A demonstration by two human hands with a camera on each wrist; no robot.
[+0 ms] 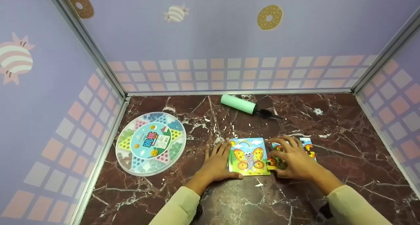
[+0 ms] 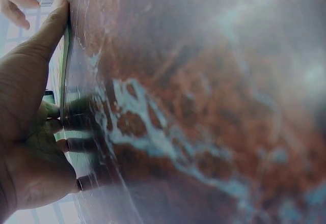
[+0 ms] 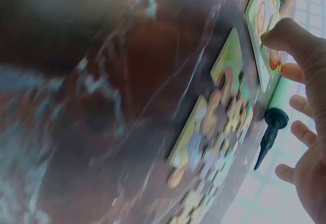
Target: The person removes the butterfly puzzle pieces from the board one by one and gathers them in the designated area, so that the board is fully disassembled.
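Observation:
A square picture board with a printed butterfly and rainbow lies flat on the marbled table. My left hand rests at its left side, fingers extended along that edge and thumb by the near corner. In the left wrist view, the thumb lies against the board's thin edge. My right hand is over several jigsaw pieces just right of the board, partly hiding them. Its fingers are spread and loosely bent with nothing between them. In the right wrist view, a green corner piece lies beside the board.
At left lies a round, clear-lidded board game set with coloured marbles. A mint-green hand pump with a black nozzle lies beyond the board. Farther right is a small white disc. Patterned walls bound the table at the back and sides.

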